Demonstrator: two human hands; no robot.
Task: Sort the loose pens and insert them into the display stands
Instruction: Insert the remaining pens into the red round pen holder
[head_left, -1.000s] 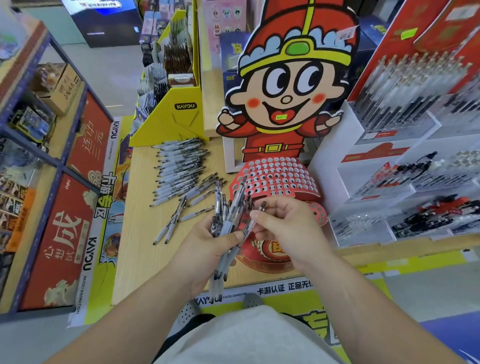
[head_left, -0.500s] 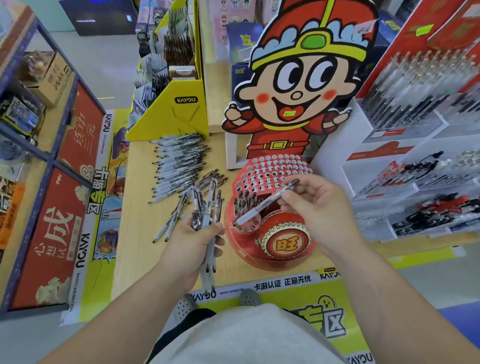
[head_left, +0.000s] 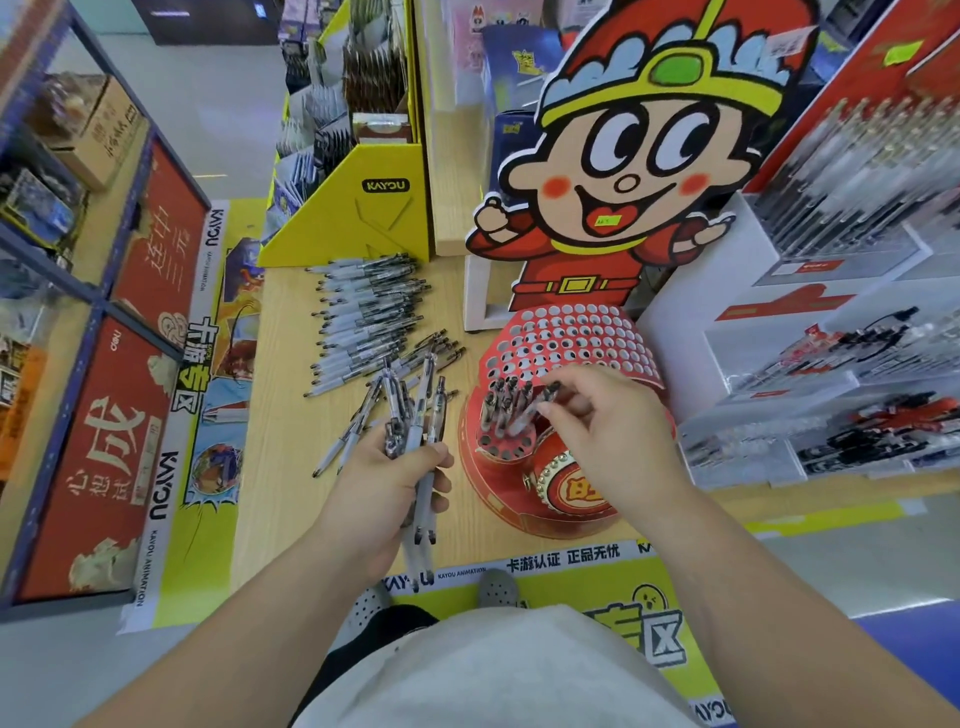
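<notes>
Two bare hands work over a pale wooden tabletop (head_left: 280, 426), held apart from each other. The left hand (head_left: 382, 486) sits near the table's front edge with its forearm coming up from the lower left. Its fingers and thumb are curled round a bundle of clear-barrelled pens with black fittings (head_left: 415, 415). The bundle stands nearly upright, its upper ends fanning out above the fist and its lower ends poking out beneath it.

The right hand (head_left: 608, 421) reaches in from the lower right, back of the hand upward, over a red round cardboard display stand pierced with rows of round holes (head_left: 571, 338). Its thumb and fingertips pinch a single clear pen (head_left: 524, 413), which tilts down to the left. The pen's lower end is at the holes of the stand's lower tier. I cannot tell whether it has entered a hole. Just beside it, a small cluster of the same pens (head_left: 496, 402) stands upright in that tier.

More loose pens lie on the table, in a tidy row laid side by side (head_left: 363, 312) at the far side and a looser scatter (head_left: 358, 421) just beyond the left hand. A yellow cardboard display box (head_left: 363, 213) stands behind the row, and a large cartoon-character cut-out in a red hat (head_left: 639, 156) rises behind the stand.
</notes>
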